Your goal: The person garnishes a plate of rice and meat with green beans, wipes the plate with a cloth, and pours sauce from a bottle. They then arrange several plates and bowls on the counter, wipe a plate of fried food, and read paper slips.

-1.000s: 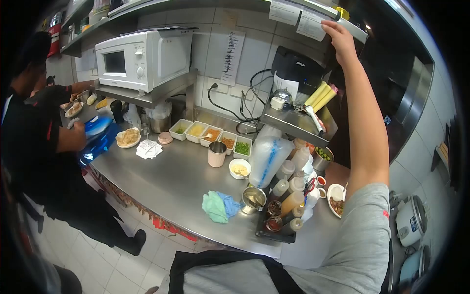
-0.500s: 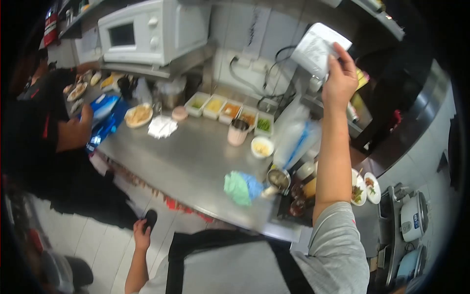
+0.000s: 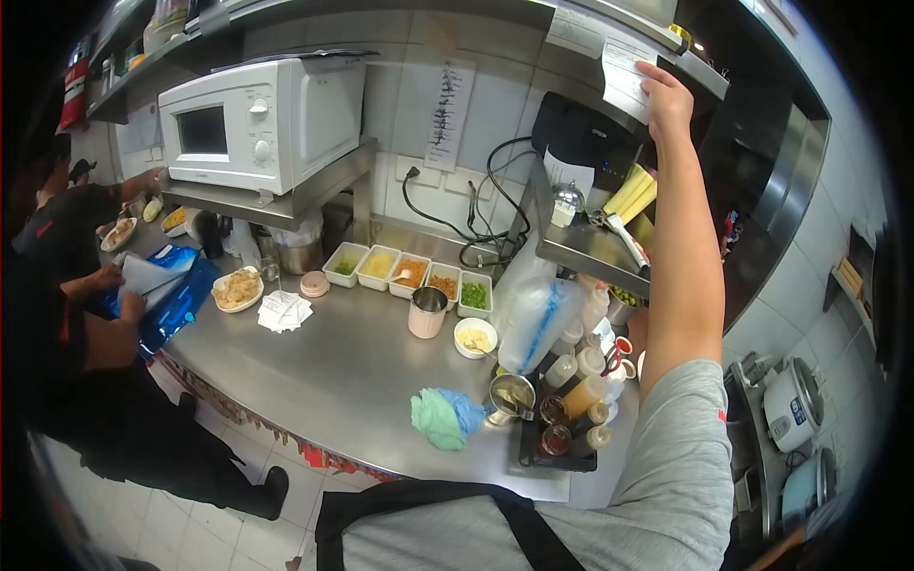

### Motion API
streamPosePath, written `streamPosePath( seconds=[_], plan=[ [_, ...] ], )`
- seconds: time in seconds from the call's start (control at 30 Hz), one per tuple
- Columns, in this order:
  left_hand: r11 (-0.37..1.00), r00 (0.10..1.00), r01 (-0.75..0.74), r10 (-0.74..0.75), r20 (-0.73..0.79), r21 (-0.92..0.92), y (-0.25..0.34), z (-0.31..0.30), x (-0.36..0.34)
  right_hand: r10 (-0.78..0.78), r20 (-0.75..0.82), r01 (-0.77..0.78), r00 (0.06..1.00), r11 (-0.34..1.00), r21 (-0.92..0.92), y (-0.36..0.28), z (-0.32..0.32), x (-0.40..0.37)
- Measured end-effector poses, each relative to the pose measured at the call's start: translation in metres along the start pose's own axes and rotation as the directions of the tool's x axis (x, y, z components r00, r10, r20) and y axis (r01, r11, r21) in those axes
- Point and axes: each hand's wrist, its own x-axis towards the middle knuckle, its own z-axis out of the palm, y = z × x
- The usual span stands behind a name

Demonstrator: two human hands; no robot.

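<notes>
Up from in front of the printer (image 3: 581, 138), the right hand (image 3: 672, 99) has carried a white paper slip (image 3: 625, 80) to the edge of the overhead shelf (image 3: 703, 76). Its grip pinches the slip's right side between thumb and fingers; whether the slip touches the shelf is hard to tell. Another slip (image 3: 575, 31) hangs just to the left. The left hand has dropped out of view, so its grip cannot be told. Below the right arm, a small metal ledge (image 3: 595, 255) bears a bundle of yellow sticks (image 3: 629, 195). Under it on the desk (image 3: 352, 381), sauce bottles stand in a black tray (image 3: 562, 463), with a green cloth (image 3: 438, 419) nearer left. Five containers of ingredients line the far side. At far left, a co-worker handles blue packaging (image 3: 179, 300)
</notes>
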Motion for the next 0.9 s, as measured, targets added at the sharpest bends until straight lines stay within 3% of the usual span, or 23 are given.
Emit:
streamPosePath(
  seconds=[0.13, 0.17, 0.23, 0.27, 0.3, 0.37, 0.4, 0.43, 0.5, 0.57, 0.6, 0.63, 0.67, 0.73, 0.77, 0.83, 0.9],
  plan=[
    [0.993, 0.995, 0.089, -0.093, -0.039, -0.075, -0.012, -0.007, -0.003, -0.13, -0.126, 0.133, 0.984, 0.991, 0.022, 0.002, 0.007, 0.028],
    [0.99, 0.993, 0.097, -0.103, -0.058, -0.099, -0.013, -0.009, -0.002, -0.232, -0.181, 0.199, 0.956, 0.963, -0.183, 0.006, 0.005, 0.033],
    [0.984, 0.988, 0.103, -0.117, -0.096, -0.144, -0.012, -0.013, 0.002, -0.448, -0.218, 0.259, 0.867, 0.78, -0.57, -0.002, 0.008, 0.025],
    [0.981, 0.986, 0.1, -0.12, -0.113, -0.168, -0.012, -0.013, 0.003, -0.849, -0.126, 0.427, 0.513, 0.379, -0.821, -0.002, 0.01, 0.016],
    [0.976, 0.983, 0.097, -0.124, -0.135, -0.195, -0.009, -0.015, 0.004, -0.831, -0.053, 0.479, 0.554, 0.37, -0.796, -0.007, 0.014, 0.004],
    [0.958, 0.974, 0.091, -0.143, -0.175, -0.273, -0.003, -0.014, 0.006, -0.783, 0.097, 0.579, 0.614, 0.363, -0.73, -0.016, 0.028, -0.014],
    [0.921, 0.971, 0.125, -0.19, -0.146, -0.368, 0.004, -0.016, 0.007, -0.557, 0.145, 0.512, 0.817, 0.588, -0.626, -0.015, 0.037, -0.019],
    [0.873, 0.963, 0.167, -0.243, -0.113, -0.458, 0.005, -0.021, 0.003, -0.466, 0.119, 0.436, 0.877, 0.666, -0.605, -0.013, 0.044, -0.017],
    [0.986, 0.97, 0.108, -0.133, -0.203, -0.127, 0.007, -0.02, 0.002, -0.235, 0.114, 0.26, 0.965, 0.808, -0.529, -0.005, 0.069, -0.011],
    [0.993, 0.982, 0.041, -0.061, -0.177, -0.115, 0.018, -0.027, -0.01, -0.275, 0.068, 0.277, 0.959, 0.863, -0.422, 0.008, 0.08, -0.004],
    [0.994, 0.986, 0.006, -0.024, -0.164, -0.11, 0.042, -0.045, -0.027, -0.308, 0.023, 0.307, 0.951, 0.936, -0.17, 0.019, 0.092, -0.005],
    [0.98, 0.971, -0.102, 0.06, -0.233, -0.172, 0.056, -0.044, -0.033, -0.246, 0.062, 0.235, 0.967, 0.962, 0.141, 0.028, 0.101, -0.012],
    [0.963, 0.919, -0.218, 0.148, -0.364, -0.158, 0.052, -0.029, -0.023, -0.132, 0.111, 0.1, 0.985, 0.961, 0.258, 0.019, 0.114, -0.045],
    [0.916, 0.93, -0.167, 0.023, -0.368, -0.365, 0.112, -0.064, -0.037, 0.016, 0.232, -0.115, 0.973, 0.899, 0.421, 0.016, 0.133, -0.123],
    [0.891, 0.879, -0.285, 0.095, -0.468, -0.354, 0.131, -0.074, -0.035, 0.044, 0.301, -0.19, 0.953, 0.859, 0.476, 0.024, 0.141, -0.166],
    [0.805, 0.812, -0.434, 0.155, -0.563, -0.405, 0.177, -0.104, -0.031, 0.257, 0.492, -0.507, 0.832, 0.712, 0.485, 0.05, 0.154, -0.267],
    [0.767, 0.784, -0.484, 0.166, -0.598, -0.421, 0.231, -0.147, -0.035, 0.52, 0.57, -0.722, 0.636, 0.661, 0.204, 0.066, 0.162, -0.375]
  ],
)
